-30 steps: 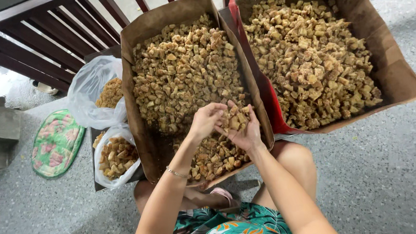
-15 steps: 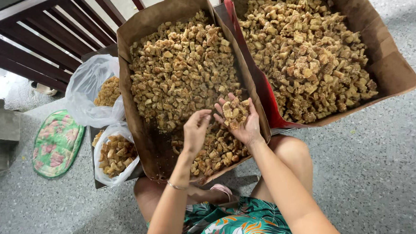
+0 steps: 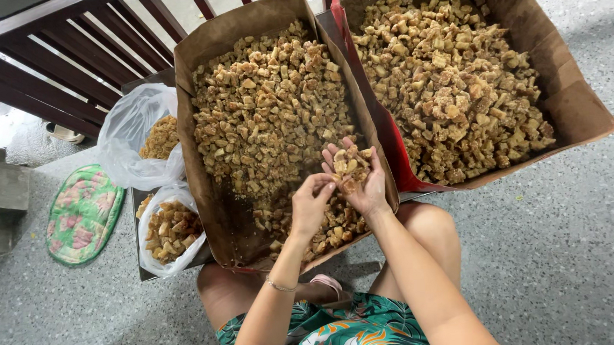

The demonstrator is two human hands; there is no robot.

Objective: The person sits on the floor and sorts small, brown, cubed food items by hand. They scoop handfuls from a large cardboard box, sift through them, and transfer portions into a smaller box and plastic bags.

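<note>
- Now the right hand [image 3: 362, 180] is cupped palm-up over the near end of the left paper-lined cardboard tray [image 3: 197, 73], fingers spread wide and cradling a small heap of golden-brown crispy fried cubes [image 3: 351, 164].
- Beside it, the left hand [image 3: 310, 206] has its fingertips drawn narrow at the edge of that heap, touching the cubes; whether it grips one cannot be told.
- Judging by this, the step in hand is picking through a scooped handful, piece by piece.
- Any next move calls for a level right palm, so nothing spills, and a fine pinch from the left.
- Most cubes lie piled in the far part of this tray; its near end is thinly covered.
- Just right stands a second heaped tray with a red side wall [image 3: 583, 102].
- Left of the trays sit two clear plastic bags [image 3: 133, 136] partly filled with the same cubes, and a green floral cloth mat [image 3: 82, 216] lies on the speckled floor.
</note>
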